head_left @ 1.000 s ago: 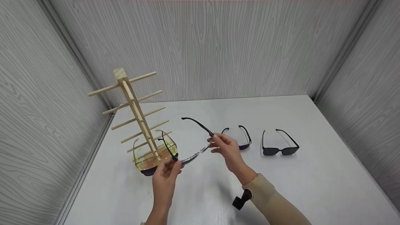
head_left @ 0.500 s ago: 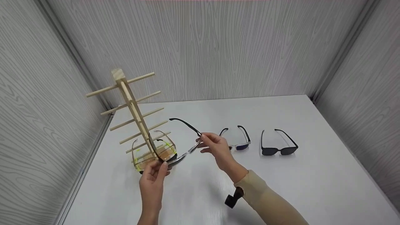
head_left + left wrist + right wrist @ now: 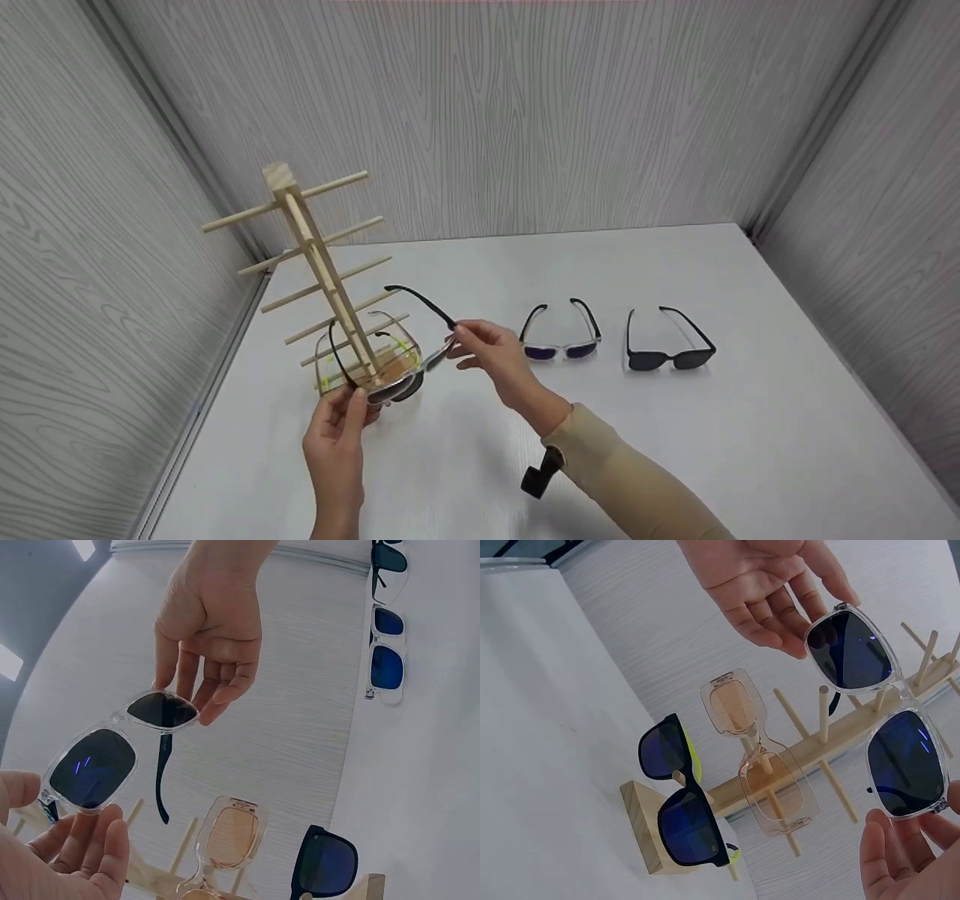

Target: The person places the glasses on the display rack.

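Note:
Both hands hold a pair of sunglasses (image 3: 909, 765) with a clear frame, dark lenses and black arms. My left hand (image 3: 334, 442) pinches it near one hinge. My right hand (image 3: 499, 364) pinches the other hinge end, so the arms stay unfolded and point away from me. The pair overlaps the lower part of a wooden peg stand (image 3: 324, 262) in the head view. On the stand's lower pegs hang peach-tinted glasses (image 3: 772, 787) with a see-through frame. Below them are black sunglasses (image 3: 690, 829) with blue lenses and yellow-green inner arms.
Two more pairs lie on the white table (image 3: 675, 450) to the right: clear-framed sunglasses (image 3: 560, 351) with blue lenses, and black sunglasses (image 3: 670, 360). Bare pegs (image 3: 337, 184) stick out from the stand's upper part. Grey wood-grain walls (image 3: 510, 120) enclose the table.
Both hands have carried the held sunglasses leftward to the stand's lower pegs. The clear-framed pair on the table, earlier partly behind the right hand, now shows fully.

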The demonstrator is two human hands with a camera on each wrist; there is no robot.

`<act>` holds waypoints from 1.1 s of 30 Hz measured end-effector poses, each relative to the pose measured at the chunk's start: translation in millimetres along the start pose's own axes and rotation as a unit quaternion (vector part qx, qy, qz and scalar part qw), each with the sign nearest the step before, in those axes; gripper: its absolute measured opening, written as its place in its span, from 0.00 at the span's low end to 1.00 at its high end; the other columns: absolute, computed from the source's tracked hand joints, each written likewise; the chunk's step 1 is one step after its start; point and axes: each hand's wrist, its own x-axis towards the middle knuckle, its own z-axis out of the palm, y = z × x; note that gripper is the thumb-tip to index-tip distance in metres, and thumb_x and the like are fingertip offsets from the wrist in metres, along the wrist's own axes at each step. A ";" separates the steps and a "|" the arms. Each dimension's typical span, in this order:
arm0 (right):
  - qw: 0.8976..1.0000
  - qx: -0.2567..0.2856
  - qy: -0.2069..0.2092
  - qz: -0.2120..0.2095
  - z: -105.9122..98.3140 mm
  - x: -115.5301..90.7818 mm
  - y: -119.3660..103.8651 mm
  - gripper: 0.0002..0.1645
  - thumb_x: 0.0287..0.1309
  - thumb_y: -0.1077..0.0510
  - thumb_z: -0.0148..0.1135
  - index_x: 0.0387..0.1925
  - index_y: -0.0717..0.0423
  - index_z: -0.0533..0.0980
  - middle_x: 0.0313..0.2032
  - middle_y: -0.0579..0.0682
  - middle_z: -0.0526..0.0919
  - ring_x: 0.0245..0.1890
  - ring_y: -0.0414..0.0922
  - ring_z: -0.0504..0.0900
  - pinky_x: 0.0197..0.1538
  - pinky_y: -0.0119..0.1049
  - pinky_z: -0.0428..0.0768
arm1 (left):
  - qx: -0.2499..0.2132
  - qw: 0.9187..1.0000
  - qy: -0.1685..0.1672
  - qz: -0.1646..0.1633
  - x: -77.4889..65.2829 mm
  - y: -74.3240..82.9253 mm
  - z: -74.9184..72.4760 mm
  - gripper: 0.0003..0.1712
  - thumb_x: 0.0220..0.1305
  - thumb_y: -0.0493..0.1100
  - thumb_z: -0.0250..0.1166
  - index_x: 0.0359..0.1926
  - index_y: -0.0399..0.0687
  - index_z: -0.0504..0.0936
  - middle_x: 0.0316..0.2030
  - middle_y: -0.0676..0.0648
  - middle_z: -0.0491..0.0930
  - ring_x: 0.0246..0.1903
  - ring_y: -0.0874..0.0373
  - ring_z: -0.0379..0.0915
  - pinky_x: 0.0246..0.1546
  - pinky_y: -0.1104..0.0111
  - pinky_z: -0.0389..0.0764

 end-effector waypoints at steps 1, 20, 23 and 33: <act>1.000 0.001 0.000 0.001 2.1 0.7 0.1 0.17 0.61 0.54 0.59 0.45 0.64 0.76 0.39 0.59 0.81 0.38 0.51 0.82 0.40 0.41 0.81 | 0.001 1.000 0.005 0.003 0.8 -0.5 -1.2 0.20 0.64 0.47 0.60 0.48 0.35 0.75 0.38 0.40 0.78 0.34 0.53 0.79 0.35 0.69 0.81; 0.999 -0.041 -0.009 0.015 21.8 18.9 -8.3 0.18 0.61 0.53 0.59 0.46 0.61 0.77 0.36 0.52 0.82 0.38 0.51 0.82 0.39 0.40 0.81 | 0.008 0.998 0.054 0.028 22.4 -7.1 -11.9 0.20 0.65 0.47 0.59 0.48 0.34 0.76 0.35 0.40 0.78 0.33 0.55 0.78 0.34 0.72 0.80; 0.999 -0.051 -0.010 0.015 25.3 22.0 -8.8 0.18 0.61 0.52 0.59 0.47 0.61 0.77 0.37 0.52 0.82 0.38 0.50 0.82 0.39 0.39 0.81 | 0.006 0.998 0.064 0.026 26.8 -8.0 -13.5 0.19 0.65 0.47 0.59 0.47 0.35 0.77 0.35 0.41 0.78 0.33 0.55 0.79 0.34 0.72 0.80; 0.998 -0.056 0.001 0.034 36.8 28.1 -8.9 0.15 0.61 0.53 0.59 0.44 0.59 0.78 0.36 0.51 0.82 0.36 0.47 0.82 0.38 0.38 0.81 | -0.008 0.997 0.079 0.006 37.0 -11.5 -19.6 0.19 0.64 0.50 0.59 0.45 0.37 0.77 0.34 0.40 0.79 0.31 0.57 0.80 0.32 0.71 0.81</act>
